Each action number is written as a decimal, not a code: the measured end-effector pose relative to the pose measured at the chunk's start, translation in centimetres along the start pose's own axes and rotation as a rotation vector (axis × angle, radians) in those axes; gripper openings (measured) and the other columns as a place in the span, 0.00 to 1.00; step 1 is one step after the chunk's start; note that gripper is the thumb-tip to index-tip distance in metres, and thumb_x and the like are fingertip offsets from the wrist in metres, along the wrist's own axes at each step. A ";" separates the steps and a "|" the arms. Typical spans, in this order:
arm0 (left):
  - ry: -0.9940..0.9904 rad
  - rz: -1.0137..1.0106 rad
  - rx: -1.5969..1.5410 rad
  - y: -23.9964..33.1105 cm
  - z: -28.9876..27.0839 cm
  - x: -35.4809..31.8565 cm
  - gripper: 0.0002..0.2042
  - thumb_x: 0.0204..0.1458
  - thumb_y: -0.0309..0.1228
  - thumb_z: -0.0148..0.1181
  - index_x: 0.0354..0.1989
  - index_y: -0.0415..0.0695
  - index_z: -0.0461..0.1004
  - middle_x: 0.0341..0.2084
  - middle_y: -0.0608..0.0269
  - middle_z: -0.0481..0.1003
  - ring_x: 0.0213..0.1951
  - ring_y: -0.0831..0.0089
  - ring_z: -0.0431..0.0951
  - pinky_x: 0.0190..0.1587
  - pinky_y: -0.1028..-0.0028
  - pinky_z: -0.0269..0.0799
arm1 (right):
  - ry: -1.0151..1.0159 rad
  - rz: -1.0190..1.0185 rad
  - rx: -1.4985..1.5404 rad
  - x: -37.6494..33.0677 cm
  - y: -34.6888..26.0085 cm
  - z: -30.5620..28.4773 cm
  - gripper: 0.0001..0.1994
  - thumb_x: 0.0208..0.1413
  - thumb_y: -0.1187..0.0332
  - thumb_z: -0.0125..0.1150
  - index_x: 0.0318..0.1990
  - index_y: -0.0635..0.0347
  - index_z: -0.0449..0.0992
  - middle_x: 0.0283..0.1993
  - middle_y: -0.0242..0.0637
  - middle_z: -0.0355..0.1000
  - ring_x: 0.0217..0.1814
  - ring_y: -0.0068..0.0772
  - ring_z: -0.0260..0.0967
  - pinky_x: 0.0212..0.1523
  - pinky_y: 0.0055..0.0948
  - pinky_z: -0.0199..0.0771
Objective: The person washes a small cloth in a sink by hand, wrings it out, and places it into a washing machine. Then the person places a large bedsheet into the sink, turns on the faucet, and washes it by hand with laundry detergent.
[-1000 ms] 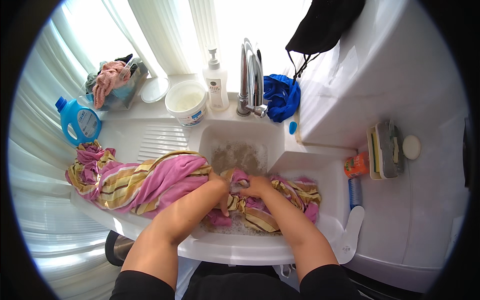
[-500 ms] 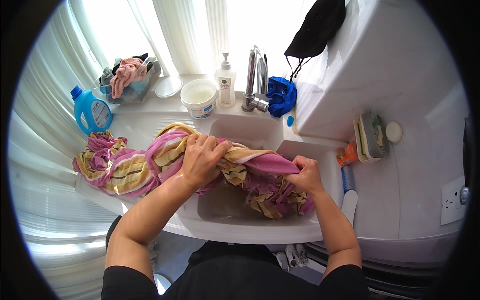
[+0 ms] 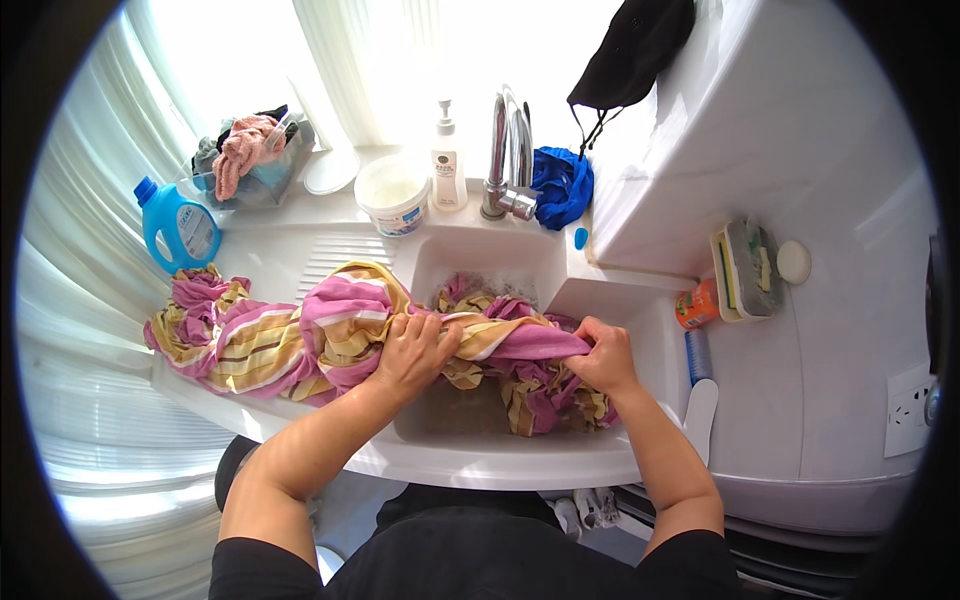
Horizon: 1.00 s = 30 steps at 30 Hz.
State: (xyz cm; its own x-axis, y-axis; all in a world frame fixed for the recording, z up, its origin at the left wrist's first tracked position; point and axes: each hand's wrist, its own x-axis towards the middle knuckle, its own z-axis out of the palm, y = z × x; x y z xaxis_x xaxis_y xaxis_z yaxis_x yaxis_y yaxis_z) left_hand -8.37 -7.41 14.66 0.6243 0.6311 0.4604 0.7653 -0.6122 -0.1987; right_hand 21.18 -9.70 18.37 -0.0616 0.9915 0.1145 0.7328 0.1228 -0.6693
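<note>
A large wet fabric (image 3: 340,310), striped pink, yellow, white and brown, lies bunched across the sink's left ledge and down into the basin. My left hand (image 3: 410,355) is closed around its twisted middle, over the basin's left edge. To the right, my right hand (image 3: 605,355) grips a pink twisted stretch of the same cloth. Between the two hands the fabric runs taut as a rope. Crumpled folds hang below it into the sink basin (image 3: 430,420), where cloudy water and some suds show. How the fingers lie under the cloth is hidden.
Behind the basin stand a chrome faucet (image 3: 508,170), a white pump bottle (image 3: 448,170) and a white tub (image 3: 392,200). A blue detergent bottle (image 3: 178,228) is at the left, near a clear bin of clothes (image 3: 255,165). A blue brush (image 3: 696,358) and an orange container (image 3: 697,303) sit right.
The twisted cloth has lowered a little, and my left hand has shifted slightly down and right. More fabric shows bunched behind the twist in the basin.
</note>
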 end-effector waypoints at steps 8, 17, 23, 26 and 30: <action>-0.857 -0.261 -0.307 6.2 3.4 5.6 0.28 0.47 0.35 0.56 0.58 0.38 0.63 0.61 0.42 0.57 0.63 0.47 0.55 0.63 0.51 0.47 | -0.480 -0.132 -0.496 0.3 2.1 10.6 0.53 0.37 0.35 0.59 0.67 0.61 0.50 0.72 0.56 0.35 0.74 0.59 0.30 0.70 0.53 0.32; -1.150 -0.468 -0.157 7.2 18.0 0.4 0.30 0.55 0.49 0.45 0.62 0.42 0.62 0.63 0.47 0.57 0.69 0.46 0.42 0.68 0.49 0.21 | -0.853 0.095 -0.498 3.9 6.1 19.6 0.37 0.48 0.42 0.49 0.60 0.61 0.64 0.66 0.54 0.55 0.69 0.52 0.50 0.66 0.51 0.48; -1.259 -0.495 -0.231 4.6 16.7 5.1 0.23 0.51 0.45 0.48 0.49 0.44 0.75 0.53 0.50 0.71 0.60 0.50 0.63 0.65 0.52 0.43 | -0.765 0.128 -0.282 7.3 8.1 19.1 0.26 0.49 0.46 0.51 0.45 0.59 0.77 0.46 0.47 0.75 0.49 0.51 0.71 0.51 0.47 0.68; -0.213 -1.035 -0.580 3.1 18.7 4.3 0.27 0.52 0.49 0.46 0.52 0.41 0.72 0.48 0.38 0.70 0.53 0.44 0.68 0.57 0.57 0.58 | -0.311 0.351 0.036 9.3 8.5 17.5 0.23 0.50 0.51 0.54 0.42 0.63 0.75 0.45 0.51 0.74 0.48 0.53 0.70 0.51 0.44 0.68; -0.072 -1.367 -0.678 2.3 23.3 5.0 0.34 0.55 0.55 0.41 0.60 0.39 0.64 0.49 0.33 0.68 0.53 0.40 0.66 0.58 0.56 0.58 | 0.352 0.417 0.224 9.4 9.7 24.1 0.25 0.53 0.52 0.56 0.49 0.67 0.69 0.47 0.57 0.68 0.53 0.53 0.65 0.56 0.40 0.62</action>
State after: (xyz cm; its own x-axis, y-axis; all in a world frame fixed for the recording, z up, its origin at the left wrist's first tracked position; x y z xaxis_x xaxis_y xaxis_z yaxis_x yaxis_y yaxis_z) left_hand 0.15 5.50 -3.68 -0.4577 0.8846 -0.0895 0.5418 0.3573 0.7608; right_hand 11.37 1.83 -4.71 0.4583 0.8886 0.0194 0.4831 -0.2307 -0.8446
